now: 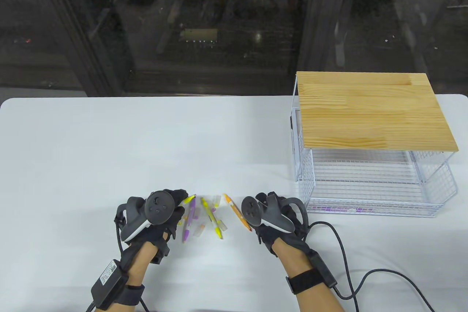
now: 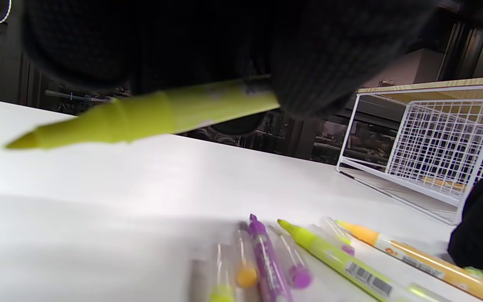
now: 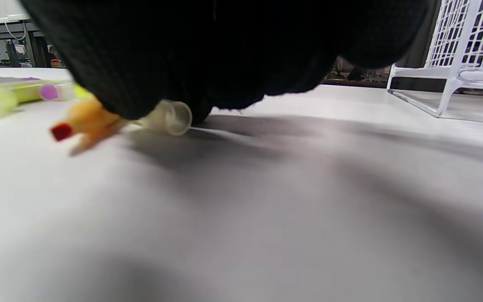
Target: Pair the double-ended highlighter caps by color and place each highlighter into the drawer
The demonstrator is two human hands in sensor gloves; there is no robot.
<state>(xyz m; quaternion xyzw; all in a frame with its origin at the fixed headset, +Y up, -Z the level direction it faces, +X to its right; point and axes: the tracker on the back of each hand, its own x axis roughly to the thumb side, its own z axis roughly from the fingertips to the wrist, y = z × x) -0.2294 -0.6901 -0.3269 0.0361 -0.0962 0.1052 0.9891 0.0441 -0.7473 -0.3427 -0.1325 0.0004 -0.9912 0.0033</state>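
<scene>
My left hand [image 1: 180, 203] grips a yellow-green highlighter [image 2: 149, 115] just above the table, its bare tip pointing away from the palm. Beside it lies a pile of highlighters and loose caps [image 1: 204, 217]: a purple highlighter [image 2: 268, 262], a yellow-green one [image 2: 333, 260], and caps with orange, purple and yellow ends. An orange highlighter [image 1: 237, 212] lies right of the pile. My right hand [image 1: 259, 205] is down at its near end; in the right wrist view its fingers [image 3: 174, 75] pinch a clear cap [image 3: 173, 118] on the table by the orange tip [image 3: 84, 121].
The white wire drawer [image 1: 369, 213] stands pulled out at the right under a wooden top [image 1: 373, 111]; purple and orange highlighters lie inside. A black cable [image 1: 351, 275] trails from my right wrist. Dark glass lies beyond the table's far edge.
</scene>
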